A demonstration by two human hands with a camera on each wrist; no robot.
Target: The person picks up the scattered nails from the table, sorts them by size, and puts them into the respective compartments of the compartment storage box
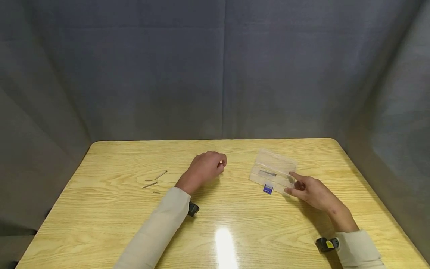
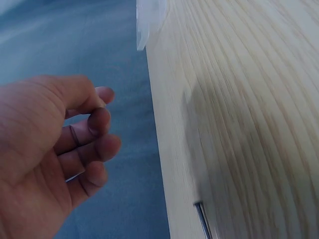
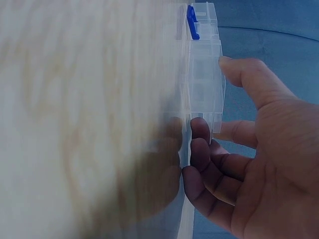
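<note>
A clear plastic box [image 1: 258,178] with a blue latch [image 1: 268,189] lies on the right half of the table, slightly turned. Thin metal nails [image 1: 267,173] are visible inside it. My right hand [image 1: 314,192] grips the box's right end, thumb [image 3: 232,64] against its edge and fingertips by the side wall. My left hand [image 1: 205,166] hovers over the table's middle, fingers loosely curled and thumb close to the index finger; nothing shows between them. Left of it, several nails [image 1: 150,184] of differing length lie scattered. One nail [image 2: 203,219] also appears in the left wrist view.
The light wooden table [image 1: 235,209] has a bright glare spot [image 1: 226,246] near the front. Grey cloth [image 1: 168,74] hangs behind and at both sides. Each wrist wears a dark strapped device, one of them [image 1: 325,244] on the right.
</note>
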